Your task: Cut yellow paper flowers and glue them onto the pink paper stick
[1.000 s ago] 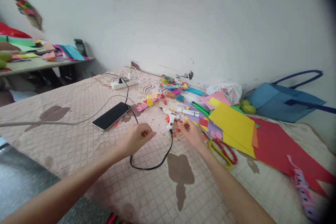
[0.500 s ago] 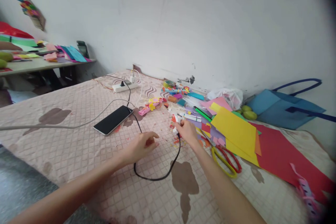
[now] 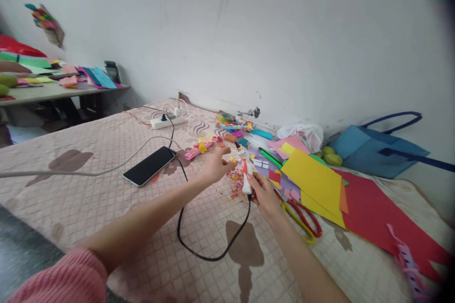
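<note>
My right hand (image 3: 265, 195) grips a white glue gun (image 3: 247, 182) with an orange trigger, its black cord (image 3: 213, 258) looping down over the cloth. Just left of the gun's front end, my left hand (image 3: 215, 166) reaches forward with its fingers apart and nothing seen in them. Small coloured paper scraps (image 3: 235, 182) lie under and beside the gun. A decorated pink clip-like craft piece (image 3: 199, 147) rests beyond my left hand. Scissors (image 3: 302, 218) with yellow and red handles lie right of my right wrist.
A black-screened phone (image 3: 151, 165) lies on the left, near a white power strip (image 3: 167, 122) with plugs. Yellow sheets (image 3: 314, 173), red paper (image 3: 373, 203) and a blue bag (image 3: 380, 149) are on the right. Another table (image 3: 71, 94) holds coloured papers, with part of a person's arm.
My left hand has moved forward and right, to near the glue gun's front. My right hand has drawn the gun slightly closer and turned it, so more of it shows.
</note>
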A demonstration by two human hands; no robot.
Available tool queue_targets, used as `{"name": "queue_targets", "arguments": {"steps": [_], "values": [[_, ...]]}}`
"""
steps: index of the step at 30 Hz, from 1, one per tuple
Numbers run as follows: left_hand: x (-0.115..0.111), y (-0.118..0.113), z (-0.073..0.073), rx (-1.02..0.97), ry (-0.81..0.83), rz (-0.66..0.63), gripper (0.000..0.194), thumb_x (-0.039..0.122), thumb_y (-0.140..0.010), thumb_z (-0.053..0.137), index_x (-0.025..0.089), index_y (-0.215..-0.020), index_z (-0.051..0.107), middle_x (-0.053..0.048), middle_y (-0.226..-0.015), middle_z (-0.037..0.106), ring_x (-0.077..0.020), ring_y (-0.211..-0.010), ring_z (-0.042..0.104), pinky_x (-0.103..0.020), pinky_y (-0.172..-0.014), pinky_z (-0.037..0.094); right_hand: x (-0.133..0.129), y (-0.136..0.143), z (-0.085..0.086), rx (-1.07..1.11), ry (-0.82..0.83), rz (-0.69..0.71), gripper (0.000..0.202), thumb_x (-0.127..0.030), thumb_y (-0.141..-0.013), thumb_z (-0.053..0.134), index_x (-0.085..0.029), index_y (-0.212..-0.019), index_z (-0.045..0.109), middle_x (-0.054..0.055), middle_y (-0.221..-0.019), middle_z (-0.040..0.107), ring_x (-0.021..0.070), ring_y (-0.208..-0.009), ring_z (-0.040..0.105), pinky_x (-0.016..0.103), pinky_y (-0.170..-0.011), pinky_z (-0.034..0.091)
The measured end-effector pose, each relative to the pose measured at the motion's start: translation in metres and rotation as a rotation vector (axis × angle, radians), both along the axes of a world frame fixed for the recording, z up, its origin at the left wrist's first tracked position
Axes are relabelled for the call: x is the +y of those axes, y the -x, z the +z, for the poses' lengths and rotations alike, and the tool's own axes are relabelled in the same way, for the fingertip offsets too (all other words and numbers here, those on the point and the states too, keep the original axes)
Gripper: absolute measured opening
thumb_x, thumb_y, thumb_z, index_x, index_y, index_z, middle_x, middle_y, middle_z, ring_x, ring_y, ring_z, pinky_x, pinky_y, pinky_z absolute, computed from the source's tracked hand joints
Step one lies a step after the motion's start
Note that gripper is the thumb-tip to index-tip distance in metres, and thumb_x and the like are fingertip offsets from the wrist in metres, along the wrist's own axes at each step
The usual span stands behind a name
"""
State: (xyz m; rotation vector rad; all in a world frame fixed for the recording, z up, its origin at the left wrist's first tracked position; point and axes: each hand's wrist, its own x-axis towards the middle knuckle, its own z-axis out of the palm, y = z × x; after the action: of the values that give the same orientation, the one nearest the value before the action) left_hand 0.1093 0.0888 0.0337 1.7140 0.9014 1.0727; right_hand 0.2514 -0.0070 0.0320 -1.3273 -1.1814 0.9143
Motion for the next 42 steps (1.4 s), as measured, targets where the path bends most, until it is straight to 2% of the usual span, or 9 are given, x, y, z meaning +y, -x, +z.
{"name": "queue_targets", "arguments": {"steps": [4, 8, 15, 18, 22, 26, 30, 36, 42], "values": [[0.007, -0.031, -0.004, 0.062, -0.024, -0.091, 0.026, 0.01, -0.075, 0.049, 0.01, -0.099, 0.058, -0.009, -0.092, 0.065, -0.0123, -0.067, 0.06, -0.024, -0.06, 0.048, -0.001, 0.001, -0.001, 0.054, -0.016, 0.008, 0.027, -0.046, -0.076, 0.056, -0.02, -0.073, 0.049, -0.005, -0.059, 0.047, 0.0089, -0.045, 0.039, 0.02, -0.038, 0.028], [0.008, -0.024, -0.014, 0.185, -0.095, -0.154, 0.016, 0.015, -0.077, 0.047, 0.01, -0.076, 0.063, -0.004, -0.065, 0.063, -0.0139, -0.062, 0.058, -0.026, -0.06, 0.047, 0.0, 0.001, -0.001, 0.066, -0.02, -0.008, 0.028, -0.048, -0.078, 0.055, -0.02, -0.079, 0.049, -0.004, -0.059, 0.05, 0.0078, -0.04, 0.035, 0.019, -0.034, 0.023], [-0.008, 0.012, -0.015, 0.353, -0.315, -0.221, 0.013, 0.015, -0.073, 0.054, 0.015, -0.075, 0.067, -0.008, -0.083, 0.065, -0.0195, -0.08, 0.059, -0.032, -0.078, 0.044, 0.004, -0.007, 0.016, -0.371, -0.248, -0.342, 0.039, -0.046, -0.07, 0.064, -0.018, -0.093, 0.05, 0.005, -0.08, 0.063, 0.0174, -0.06, 0.057, 0.028, -0.052, 0.044], [-0.021, 0.018, -0.009, 0.385, -0.39, -0.202, 0.026, 0.026, -0.078, 0.056, 0.019, -0.102, 0.064, -0.01, -0.114, 0.061, -0.0204, -0.09, 0.059, -0.031, -0.079, 0.044, 0.003, -0.007, 0.02, -0.619, -0.247, -0.383, 0.033, -0.046, -0.074, 0.06, -0.017, -0.09, 0.054, 0.006, -0.073, 0.064, 0.0182, -0.057, 0.057, 0.028, -0.052, 0.041], [-0.032, 0.021, -0.001, 0.512, -0.438, -0.091, 0.019, 0.027, -0.083, 0.049, 0.019, -0.087, 0.065, -0.008, -0.115, 0.061, -0.0201, -0.086, 0.062, -0.03, -0.073, 0.045, 0.002, -0.004, 0.022, -0.689, -0.279, -0.396, 0.035, -0.045, -0.075, 0.059, -0.016, -0.094, 0.056, 0.007, -0.073, 0.065, 0.0204, -0.061, 0.058, 0.028, -0.053, 0.042], [-0.035, 0.022, 0.001, 0.619, -0.398, -0.058, 0.019, 0.021, -0.079, 0.052, 0.02, -0.096, 0.063, -0.007, -0.091, 0.068, -0.0202, -0.079, 0.063, -0.028, -0.068, 0.043, 0.007, -0.004, 0.025, -0.586, -0.252, -0.372, 0.034, -0.046, -0.076, 0.058, -0.016, -0.092, 0.056, 0.008, -0.078, 0.065, 0.0201, -0.062, 0.059, 0.03, -0.056, 0.044], [-0.034, 0.024, 0.001, 0.685, -0.37, -0.044, 0.024, 0.037, -0.081, 0.052, 0.017, -0.073, 0.064, -0.007, -0.067, 0.066, -0.0199, -0.063, 0.06, -0.028, -0.059, 0.04, 0.015, -0.01, 0.034, -0.285, -0.213, -0.271, 0.029, -0.044, -0.072, 0.06, -0.018, -0.083, 0.055, 0.005, -0.076, 0.062, 0.017, -0.062, 0.056, 0.026, -0.053, 0.044], [-0.032, 0.039, -0.002, 0.602, -0.386, -0.073, 0.038, 0.024, -0.075, 0.059, 0.022, -0.113, 0.057, -0.007, -0.101, 0.067, -0.0204, -0.08, 0.063, -0.029, -0.069, 0.043, 0.024, -0.004, 0.054, 0.015, -0.064, -0.106, 0.014, -0.031, -0.069, 0.055, -0.02, -0.066, 0.048, -0.009, -0.045, 0.042, 0.007, -0.033, 0.032, 0.019, -0.032, 0.021], [-0.022, 0.062, -0.004, 0.501, -0.369, -0.125, 0.026, 0.027, -0.084, 0.046, 0.018, -0.101, 0.063, -0.009, -0.1, 0.067, -0.0213, -0.089, 0.062, -0.03, -0.079, 0.044, 0.067, 0.025, 0.084, 0.14, -0.071, 0.002, 0.016, -0.028, -0.062, 0.059, -0.021, -0.065, 0.045, -0.011, -0.044, 0.04, 0.0048, -0.033, 0.031, 0.017, -0.031, 0.018]]}}
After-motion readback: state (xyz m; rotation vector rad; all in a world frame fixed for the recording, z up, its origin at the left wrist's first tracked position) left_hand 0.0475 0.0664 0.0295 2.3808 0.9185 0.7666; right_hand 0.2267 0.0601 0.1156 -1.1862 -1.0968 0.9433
